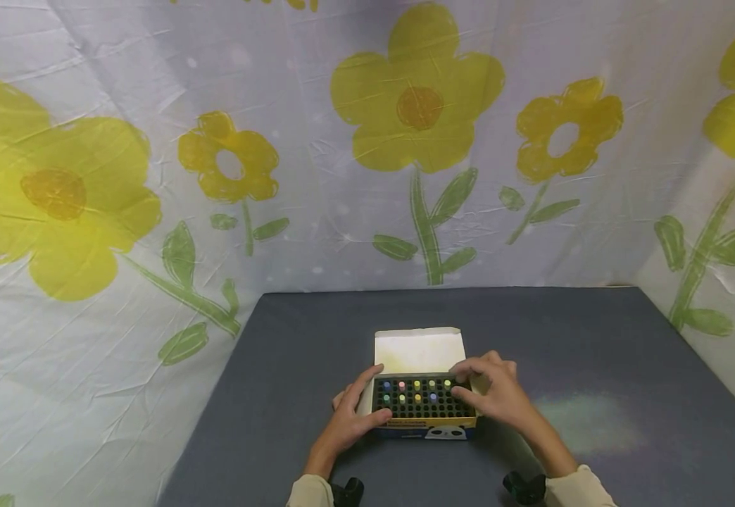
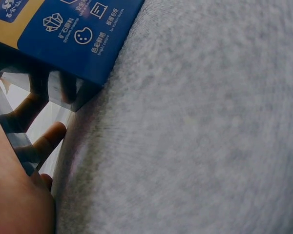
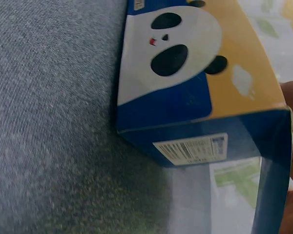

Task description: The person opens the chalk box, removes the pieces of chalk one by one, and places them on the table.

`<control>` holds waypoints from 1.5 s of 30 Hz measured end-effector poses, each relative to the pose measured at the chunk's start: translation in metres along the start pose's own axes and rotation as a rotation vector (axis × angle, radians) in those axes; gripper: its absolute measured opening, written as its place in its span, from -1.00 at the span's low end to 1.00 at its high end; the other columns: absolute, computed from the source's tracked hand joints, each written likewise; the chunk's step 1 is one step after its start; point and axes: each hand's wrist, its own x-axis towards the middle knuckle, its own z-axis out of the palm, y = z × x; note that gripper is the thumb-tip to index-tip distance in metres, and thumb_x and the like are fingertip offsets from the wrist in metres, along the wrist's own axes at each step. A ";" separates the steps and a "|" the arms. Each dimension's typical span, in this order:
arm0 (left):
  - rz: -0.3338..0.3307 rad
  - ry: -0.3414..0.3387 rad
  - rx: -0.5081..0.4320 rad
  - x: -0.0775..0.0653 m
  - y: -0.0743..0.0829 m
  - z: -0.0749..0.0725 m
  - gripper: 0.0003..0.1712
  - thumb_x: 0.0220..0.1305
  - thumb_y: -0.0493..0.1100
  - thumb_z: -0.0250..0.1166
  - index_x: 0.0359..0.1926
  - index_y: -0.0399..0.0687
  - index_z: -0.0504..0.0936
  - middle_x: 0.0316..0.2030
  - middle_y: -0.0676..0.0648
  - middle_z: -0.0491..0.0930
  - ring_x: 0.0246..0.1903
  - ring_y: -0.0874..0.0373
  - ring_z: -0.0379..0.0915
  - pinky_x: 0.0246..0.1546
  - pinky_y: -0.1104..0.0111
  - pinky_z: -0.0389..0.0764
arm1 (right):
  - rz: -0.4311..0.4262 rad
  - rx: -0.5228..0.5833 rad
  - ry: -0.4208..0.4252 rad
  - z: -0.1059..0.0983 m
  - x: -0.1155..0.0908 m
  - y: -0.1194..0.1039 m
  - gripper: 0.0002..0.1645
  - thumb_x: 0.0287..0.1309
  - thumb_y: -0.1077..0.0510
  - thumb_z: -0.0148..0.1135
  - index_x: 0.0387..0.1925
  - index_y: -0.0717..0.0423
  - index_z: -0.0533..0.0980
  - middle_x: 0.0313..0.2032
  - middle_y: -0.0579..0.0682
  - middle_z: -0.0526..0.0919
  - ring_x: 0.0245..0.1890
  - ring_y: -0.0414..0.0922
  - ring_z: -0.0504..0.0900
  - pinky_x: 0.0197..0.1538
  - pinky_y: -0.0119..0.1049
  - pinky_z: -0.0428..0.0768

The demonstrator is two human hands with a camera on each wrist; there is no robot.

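Observation:
On the table stands a cardboard chalk box (image 1: 427, 431), blue and yellow with a panda on its front, its white lid (image 1: 419, 352) raised at the back. Inside is a black grid of holes (image 1: 405, 408); several coloured chalk sticks (image 1: 417, 386) stand in its two back rows. My left hand (image 1: 350, 415) holds the box's left end, thumb at the front corner and fingers toward the back. Over the right end my right hand (image 1: 494, 387) has bent fingers, thumb and index close to the back-row holes. I cannot tell whether a chalk is between those fingertips.
The dark grey table (image 1: 317, 338) extends around the box on all sides. Behind it and at both sides hangs a pale cloth (image 1: 317, 211) printed with yellow flowers. A side flap (image 3: 273, 190) sticks out at the box's right end.

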 end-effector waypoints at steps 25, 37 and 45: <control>0.005 -0.001 -0.022 0.000 0.001 0.000 -0.10 0.15 0.10 0.49 0.45 0.70 0.28 0.41 0.00 0.35 0.31 -0.15 -0.03 0.08 -0.18 0.26 | 0.086 -0.328 -0.022 0.014 0.005 -0.015 -0.74 -0.12 0.18 0.65 -0.34 -0.09 0.73 -0.46 -0.24 0.65 -0.33 -0.27 0.23 -0.08 -0.08 -0.05; -0.012 0.019 -0.003 -0.001 0.002 0.001 -0.10 0.09 0.15 0.52 0.43 0.69 0.32 0.38 0.00 0.42 0.32 -0.17 -0.01 0.11 -0.20 0.19 | 0.120 -0.320 -0.018 0.017 0.005 -0.018 -0.79 -0.09 0.17 0.63 -0.37 -0.09 0.73 -0.48 -0.23 0.63 -0.32 -0.25 0.23 -0.07 -0.06 -0.02; -0.011 0.028 0.000 0.001 0.002 0.001 -0.10 0.08 0.15 0.53 0.41 0.72 0.32 0.36 0.04 0.44 0.32 -0.16 0.00 0.12 -0.18 0.15 | 0.119 -0.229 0.003 0.016 0.003 -0.015 -0.77 -0.06 0.18 0.61 -0.31 -0.05 0.73 -0.44 -0.19 0.60 -0.31 -0.23 0.17 -0.08 -0.07 -0.10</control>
